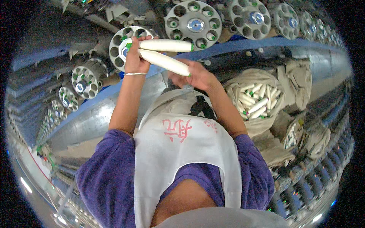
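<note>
Two long white yarn bobbins with green tube ends are in my hands. By their left ends, my left hand (134, 60) grips both the upper bobbin (166, 45) and the lower bobbin (164, 62). They fan apart toward the right. The right end of the lower bobbin lies at the fingers of my right hand (201, 76), which close around it; some of those fingers are blurred. Just behind my left hand stands a round grey magazine (115, 50) with pockets. Another round magazine (186, 25), holding several green-tipped tubes, is beyond the upper bobbin.
More round magazines (257, 18) line the machine to the right and the left (81, 82). An open cloth sack (234, 85) full of white bobbins (259, 104) stands to my right, with crumpled sacks (275, 150) near it. A blue rail (228, 49) runs below the magazines.
</note>
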The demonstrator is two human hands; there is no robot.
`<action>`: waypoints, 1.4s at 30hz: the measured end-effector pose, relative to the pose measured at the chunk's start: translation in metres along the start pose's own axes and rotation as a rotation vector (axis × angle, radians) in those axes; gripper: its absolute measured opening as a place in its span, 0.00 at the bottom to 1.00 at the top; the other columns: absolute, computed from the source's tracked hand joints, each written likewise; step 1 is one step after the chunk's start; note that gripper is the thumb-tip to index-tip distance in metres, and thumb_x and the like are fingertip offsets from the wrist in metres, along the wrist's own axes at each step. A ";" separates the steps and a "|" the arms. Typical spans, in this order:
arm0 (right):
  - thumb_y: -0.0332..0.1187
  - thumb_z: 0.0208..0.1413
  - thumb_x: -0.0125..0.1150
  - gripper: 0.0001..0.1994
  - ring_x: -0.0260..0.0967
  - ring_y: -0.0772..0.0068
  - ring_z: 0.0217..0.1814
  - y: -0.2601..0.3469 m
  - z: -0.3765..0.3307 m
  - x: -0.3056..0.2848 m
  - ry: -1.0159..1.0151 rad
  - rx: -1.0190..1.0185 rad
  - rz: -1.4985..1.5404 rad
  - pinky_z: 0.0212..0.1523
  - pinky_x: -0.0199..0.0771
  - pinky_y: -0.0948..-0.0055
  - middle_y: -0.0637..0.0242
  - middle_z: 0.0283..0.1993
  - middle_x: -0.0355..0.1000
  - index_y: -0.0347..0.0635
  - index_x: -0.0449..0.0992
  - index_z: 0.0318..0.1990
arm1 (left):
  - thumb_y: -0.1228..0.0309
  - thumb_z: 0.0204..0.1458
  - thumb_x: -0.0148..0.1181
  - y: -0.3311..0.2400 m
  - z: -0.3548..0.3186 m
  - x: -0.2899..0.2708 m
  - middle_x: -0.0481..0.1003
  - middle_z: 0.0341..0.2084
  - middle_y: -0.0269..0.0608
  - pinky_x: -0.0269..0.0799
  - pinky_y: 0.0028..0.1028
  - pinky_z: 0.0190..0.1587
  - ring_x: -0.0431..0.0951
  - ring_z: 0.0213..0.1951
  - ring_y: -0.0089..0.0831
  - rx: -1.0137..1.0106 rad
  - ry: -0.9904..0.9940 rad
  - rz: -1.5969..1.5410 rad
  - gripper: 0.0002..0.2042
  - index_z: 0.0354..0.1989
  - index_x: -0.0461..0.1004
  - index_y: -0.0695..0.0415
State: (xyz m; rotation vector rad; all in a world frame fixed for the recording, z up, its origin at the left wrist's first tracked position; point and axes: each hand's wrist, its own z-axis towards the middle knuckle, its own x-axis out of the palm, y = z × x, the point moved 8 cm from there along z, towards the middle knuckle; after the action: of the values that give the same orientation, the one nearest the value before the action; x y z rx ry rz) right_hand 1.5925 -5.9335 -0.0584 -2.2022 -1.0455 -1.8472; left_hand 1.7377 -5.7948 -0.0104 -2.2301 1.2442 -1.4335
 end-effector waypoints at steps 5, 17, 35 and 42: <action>0.32 0.57 0.53 0.10 0.45 0.89 0.09 0.041 -0.039 -0.004 -0.235 0.032 -0.167 0.09 0.40 0.88 0.76 0.14 0.57 0.33 0.73 0.38 | 0.60 0.59 0.47 -0.053 -0.009 -0.047 0.72 0.37 0.49 0.68 0.63 0.45 0.72 0.47 0.52 0.112 -0.228 -0.024 0.15 0.35 0.67 0.63; 0.40 0.57 0.52 0.14 0.57 0.72 0.32 0.043 0.087 0.058 0.041 -0.242 0.165 0.29 0.59 0.78 0.62 0.35 0.65 0.37 0.72 0.36 | 0.72 0.50 0.60 -0.030 0.030 -0.053 0.76 0.40 0.43 0.69 0.29 0.47 0.75 0.44 0.33 0.720 0.035 1.092 0.08 0.38 0.72 0.58; 0.25 0.47 0.61 0.14 0.72 0.71 0.34 0.011 0.183 0.030 -0.331 -0.430 -1.438 0.35 0.72 0.75 0.62 0.34 0.72 0.39 0.74 0.44 | 0.82 0.47 0.56 -0.062 -0.001 -0.106 0.70 0.39 0.39 0.69 0.29 0.50 0.72 0.47 0.34 0.610 0.017 0.777 0.22 0.51 0.60 0.58; 0.28 0.48 0.58 0.09 0.73 0.57 0.32 0.016 0.191 0.046 -0.198 -0.526 -1.905 0.34 0.74 0.64 0.60 0.34 0.71 0.40 0.73 0.39 | 0.87 0.44 0.52 -0.061 -0.002 -0.109 0.70 0.39 0.38 0.69 0.28 0.49 0.72 0.48 0.34 0.556 0.049 0.764 0.21 0.49 0.63 0.59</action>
State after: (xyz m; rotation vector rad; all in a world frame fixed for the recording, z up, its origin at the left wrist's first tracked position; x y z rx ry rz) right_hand 1.7637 -5.8354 -0.0631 -1.0684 -3.8040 -2.2707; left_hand 1.7502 -5.6750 -0.0452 -1.1744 1.2933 -1.2888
